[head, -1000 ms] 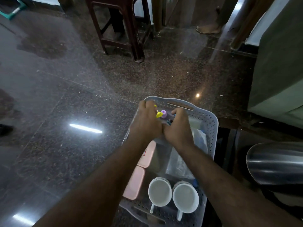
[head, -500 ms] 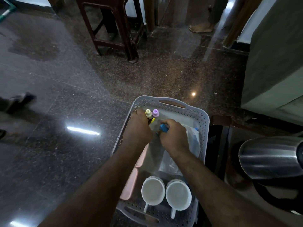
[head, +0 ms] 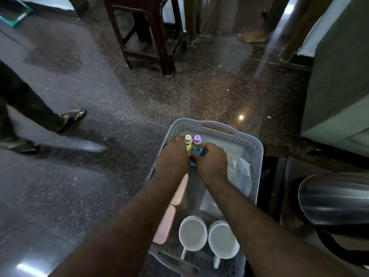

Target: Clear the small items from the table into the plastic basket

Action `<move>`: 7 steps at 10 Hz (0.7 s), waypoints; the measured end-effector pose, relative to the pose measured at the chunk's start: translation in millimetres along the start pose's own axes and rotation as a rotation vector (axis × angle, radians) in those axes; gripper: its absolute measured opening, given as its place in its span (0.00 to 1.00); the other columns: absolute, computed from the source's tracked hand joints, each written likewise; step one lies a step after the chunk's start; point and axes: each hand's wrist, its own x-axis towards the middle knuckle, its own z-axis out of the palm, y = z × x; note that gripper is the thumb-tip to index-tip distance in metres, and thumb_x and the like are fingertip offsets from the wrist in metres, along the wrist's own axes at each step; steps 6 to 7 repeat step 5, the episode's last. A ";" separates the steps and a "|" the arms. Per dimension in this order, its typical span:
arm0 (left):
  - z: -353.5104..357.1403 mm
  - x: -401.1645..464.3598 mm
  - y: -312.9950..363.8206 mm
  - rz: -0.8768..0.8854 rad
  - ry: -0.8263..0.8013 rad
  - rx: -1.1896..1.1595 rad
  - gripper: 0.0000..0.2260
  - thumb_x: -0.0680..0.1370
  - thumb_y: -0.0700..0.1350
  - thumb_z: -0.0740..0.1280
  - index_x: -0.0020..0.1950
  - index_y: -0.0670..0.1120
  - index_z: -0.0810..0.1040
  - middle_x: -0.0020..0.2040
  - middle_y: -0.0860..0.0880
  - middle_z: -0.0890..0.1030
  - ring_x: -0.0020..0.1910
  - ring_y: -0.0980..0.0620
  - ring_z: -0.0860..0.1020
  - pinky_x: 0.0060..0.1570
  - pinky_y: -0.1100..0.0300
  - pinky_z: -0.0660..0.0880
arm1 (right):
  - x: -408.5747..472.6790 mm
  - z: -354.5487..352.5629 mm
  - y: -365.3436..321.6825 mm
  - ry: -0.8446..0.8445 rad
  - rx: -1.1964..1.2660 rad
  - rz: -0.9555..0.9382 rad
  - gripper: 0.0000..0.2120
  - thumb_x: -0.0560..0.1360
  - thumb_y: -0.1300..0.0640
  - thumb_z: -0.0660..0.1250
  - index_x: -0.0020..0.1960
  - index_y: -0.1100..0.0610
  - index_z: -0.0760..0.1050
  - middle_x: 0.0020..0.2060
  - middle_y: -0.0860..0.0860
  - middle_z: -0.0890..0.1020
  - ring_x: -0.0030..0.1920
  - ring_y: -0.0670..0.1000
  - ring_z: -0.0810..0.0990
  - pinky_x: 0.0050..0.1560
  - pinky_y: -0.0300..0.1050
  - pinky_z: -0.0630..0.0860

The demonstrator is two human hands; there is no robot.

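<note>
- Head view shows our right hand (head: 212, 163) deep in the far end of the plastic basket (head: 257, 156), its fingers curled round a small blue item (head: 200, 152); what this item is exactly, we cannot say, because the hand covers most of it.
- Our left hand (head: 173, 156) lies just beside the right one, touching it at the knuckles. Its fingers bend down into the same corner, but what they hold, if anything, we cannot tell from this angle.
- We judge that both hands work together here to set the small pieces upright and close, so they do not roll about in the basket.
- Just beyond the left hand stand two little bottles, one with a pale yellow cap (head: 188, 139) and one with a purple cap (head: 197, 139), side by side against the far wall of the basket. A yellow-green piece (head: 188, 147) shows between the hands and these caps.
- On the right side of the basket lies a clear plastic bag (head: 240, 174) with something blue inside it.
- Along the left side lie two pink flat boxes (head: 165, 224), one behind the other.
- At the near end two white cups (head: 192, 233) lie side by side, handles pointing to us.
- The basket seems nearly full, so the clearing is probably well advanced.
- To the right we see a shiny steel vessel (head: 335, 198), outside the basket.
</note>
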 end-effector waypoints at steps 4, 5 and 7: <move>-19.3 -55.8 19.4 0.043 0.065 0.171 0.19 0.76 0.48 0.68 0.65 0.45 0.71 0.61 0.42 0.79 0.57 0.41 0.79 0.52 0.51 0.76 | -21.5 -32.5 13.0 -0.158 -0.037 -0.171 0.19 0.72 0.56 0.74 0.60 0.61 0.76 0.59 0.60 0.79 0.60 0.58 0.76 0.58 0.45 0.69; -19.2 -83.7 46.2 0.059 0.140 0.247 0.24 0.79 0.56 0.63 0.71 0.44 0.70 0.68 0.42 0.76 0.66 0.42 0.75 0.64 0.48 0.72 | -46.2 -79.1 24.9 -0.115 -0.073 -0.249 0.23 0.77 0.53 0.68 0.69 0.59 0.71 0.66 0.56 0.76 0.67 0.55 0.73 0.69 0.45 0.65; -19.2 -83.7 46.2 0.059 0.140 0.247 0.24 0.79 0.56 0.63 0.71 0.44 0.70 0.68 0.42 0.76 0.66 0.42 0.75 0.64 0.48 0.72 | -46.2 -79.1 24.9 -0.115 -0.073 -0.249 0.23 0.77 0.53 0.68 0.69 0.59 0.71 0.66 0.56 0.76 0.67 0.55 0.73 0.69 0.45 0.65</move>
